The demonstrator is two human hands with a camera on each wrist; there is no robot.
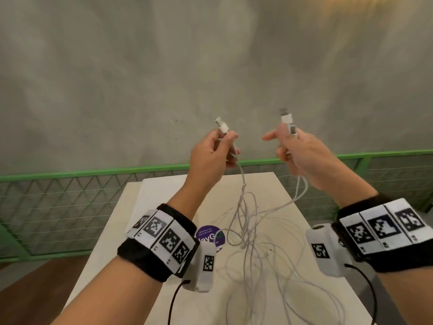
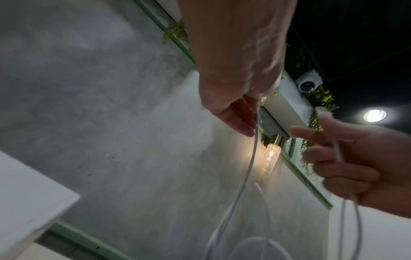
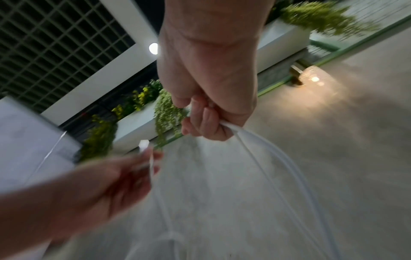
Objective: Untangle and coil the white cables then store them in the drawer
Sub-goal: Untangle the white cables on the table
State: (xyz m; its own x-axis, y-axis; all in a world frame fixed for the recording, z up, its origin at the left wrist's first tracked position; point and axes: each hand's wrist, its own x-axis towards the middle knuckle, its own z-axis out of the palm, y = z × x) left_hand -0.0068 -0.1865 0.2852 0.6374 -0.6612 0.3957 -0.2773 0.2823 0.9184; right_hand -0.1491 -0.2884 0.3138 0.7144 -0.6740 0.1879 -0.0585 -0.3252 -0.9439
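Note:
Both hands are raised above the white table (image 1: 164, 207). My left hand (image 1: 225, 139) pinches one white cable just below its plug (image 1: 222, 125). My right hand (image 1: 287, 137) grips two white cable ends, with their plugs (image 1: 287, 118) sticking up above the fingers. From both hands the cords hang into a loose tangle of white cables (image 1: 248, 231) that reaches the tabletop. The left wrist view shows the left hand (image 2: 233, 91) with its cord (image 2: 253, 158) running down. In the right wrist view the right hand (image 3: 206, 109) clasps cords (image 3: 240, 135). No drawer is in view.
A round purple sticker (image 1: 210, 238) lies on the table near the tangle. Behind the table runs a green-framed mesh railing (image 1: 93, 172) below a grey concrete wall (image 1: 210, 66). Wooden floor (image 1: 35, 277) shows at the left. A lit wall lamp (image 2: 271, 154) hangs higher up.

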